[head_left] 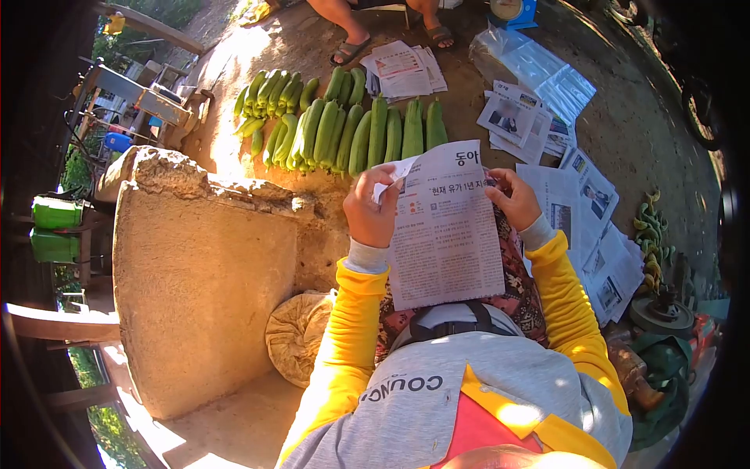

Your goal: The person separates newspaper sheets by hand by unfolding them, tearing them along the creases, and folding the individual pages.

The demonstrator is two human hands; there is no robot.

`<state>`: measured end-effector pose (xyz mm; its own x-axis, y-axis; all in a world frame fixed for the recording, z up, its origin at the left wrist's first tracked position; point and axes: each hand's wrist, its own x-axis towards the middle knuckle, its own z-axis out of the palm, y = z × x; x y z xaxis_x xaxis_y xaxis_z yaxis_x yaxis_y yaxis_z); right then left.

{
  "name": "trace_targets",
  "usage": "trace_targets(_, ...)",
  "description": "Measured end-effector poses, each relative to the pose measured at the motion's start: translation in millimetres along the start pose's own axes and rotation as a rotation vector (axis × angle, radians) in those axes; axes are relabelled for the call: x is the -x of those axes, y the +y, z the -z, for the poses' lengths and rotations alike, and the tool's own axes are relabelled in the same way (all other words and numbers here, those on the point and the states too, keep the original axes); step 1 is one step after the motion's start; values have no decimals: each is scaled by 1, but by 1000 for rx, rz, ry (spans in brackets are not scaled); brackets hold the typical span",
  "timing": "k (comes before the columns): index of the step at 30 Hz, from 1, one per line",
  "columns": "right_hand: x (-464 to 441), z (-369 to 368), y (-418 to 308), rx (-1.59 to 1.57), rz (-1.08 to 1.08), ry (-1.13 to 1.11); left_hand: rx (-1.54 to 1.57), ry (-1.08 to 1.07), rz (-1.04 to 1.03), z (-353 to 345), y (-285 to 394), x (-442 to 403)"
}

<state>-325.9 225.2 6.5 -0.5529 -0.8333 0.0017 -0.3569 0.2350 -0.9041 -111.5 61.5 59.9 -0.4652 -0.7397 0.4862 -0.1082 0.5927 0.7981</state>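
A sheet of newspaper (447, 242) with printed columns hangs over my lap, held up by both hands. My left hand (370, 206) pinches its upper left edge, where a corner is folded over. At the upper right edge, my right hand (515, 200) grips the paper between thumb and fingers. Just beyond the sheet, long green gourds (326, 134) lie side by side in rows on the ground. Part of the nearest row is hidden behind the paper.
More newspaper sheets (582, 195) are spread on the ground at right, below clear plastic bags (539, 66). Another paper stack (400, 69) lies near a person's sandalled feet (351, 48). A large concrete basin (203, 289) and a tied sack (297, 332) stand at left. A blue scale (513, 13) is at the back.
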Motion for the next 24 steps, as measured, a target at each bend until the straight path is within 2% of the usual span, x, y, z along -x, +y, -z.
trace_targets(1,0,0,0,-40,27,44,169,-44,113,-2,0,2)
trace_targets(4,0,0,-2,-140,116,136,352,-56,212,-3,14,3)
trace_targets(6,2,3,-11,-184,187,139,450,-38,179,-4,7,2)
trace_targets(9,5,4,-24,-495,51,-65,647,-5,217,-3,5,-1)
trace_targets(12,2,6,-14,-213,156,-5,759,33,307,-3,9,-3)
trace_targets(14,4,15,-39,90,438,171,758,24,331,-1,1,-2)
trace_targets(15,5,20,-53,246,577,257,633,91,304,-3,2,-2)
trace_targets(17,10,27,-66,184,535,253,382,223,246,-12,7,1)
trace_targets(18,12,30,-72,156,516,252,235,178,189,-11,11,2)
trace_targets(20,19,35,-90,8,253,147,-55,87,72,-6,22,8)
trace_targets(21,24,35,-99,-67,119,93,160,4,97,-10,26,13)
trace_targets(24,30,20,-129,-233,287,26,680,-174,321,-19,81,20)
